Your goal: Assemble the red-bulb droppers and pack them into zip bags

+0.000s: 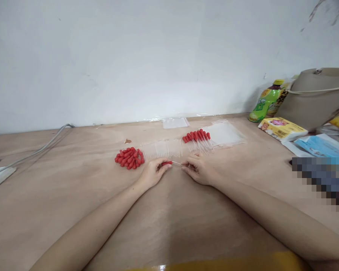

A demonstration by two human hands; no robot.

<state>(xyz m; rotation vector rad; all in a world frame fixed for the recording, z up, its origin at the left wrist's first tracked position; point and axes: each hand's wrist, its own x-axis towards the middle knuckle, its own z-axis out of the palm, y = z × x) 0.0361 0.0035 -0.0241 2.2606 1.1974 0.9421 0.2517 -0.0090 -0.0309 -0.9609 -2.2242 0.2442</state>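
My left hand [154, 172] is closed on a red rubber bulb [167, 163]. Pinched in my right hand [198, 169] is a thin clear glass tube [176, 163], whose left end meets the mouth of that bulb. Left of my hands lies a pile of loose red rubber bulbs [129, 158]. Just beyond them a row of clear tubes [163, 148] lies side by side on the table. Past my right hand rests a group of droppers [198, 140], red bulbs fitted on clear tubes.
White sheets [227, 133] lie behind the droppers. At the right stand a green bottle [264, 101], a yellow tissue pack [282, 128], a blue packet [323, 145] and a grey bag [313, 98]. A grey cable [49, 143] crosses the left side of the table [59, 188].
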